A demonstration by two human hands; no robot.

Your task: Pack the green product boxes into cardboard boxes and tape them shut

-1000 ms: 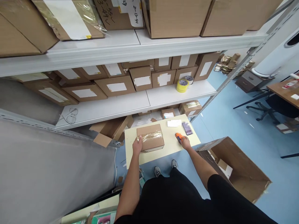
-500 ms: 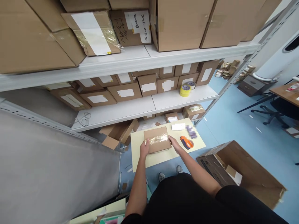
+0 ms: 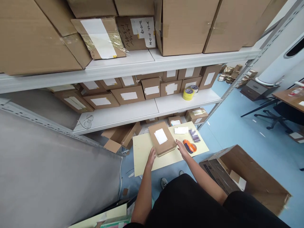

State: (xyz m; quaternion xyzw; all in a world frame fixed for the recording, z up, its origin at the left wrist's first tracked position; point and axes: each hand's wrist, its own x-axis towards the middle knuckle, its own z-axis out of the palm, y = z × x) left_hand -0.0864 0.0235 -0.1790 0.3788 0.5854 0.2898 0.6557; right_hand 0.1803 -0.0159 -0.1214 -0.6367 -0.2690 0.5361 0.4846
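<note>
1. Box (image 3: 167,143) lies on the table (image 3: 142,153), its white label (image 3: 161,136) uppermost, seemingly set close so that both our hands reach its sides.
2. Our left hand (image 3: 151,157) stands by its left side, fingers extended, gripping nothing; our right hand (image 3: 182,149) is likewise loose at the near right corner. We cannot tell whether either touches it.
3. Our cutter (image 3: 190,146) lies just beside the right hand, probably put there to leave both hands free yet stay within reach.
4. Half a second ago our hands held the box, taped face up; now the label shows instead and our grip is off. The cutter lies where it did.
</note>
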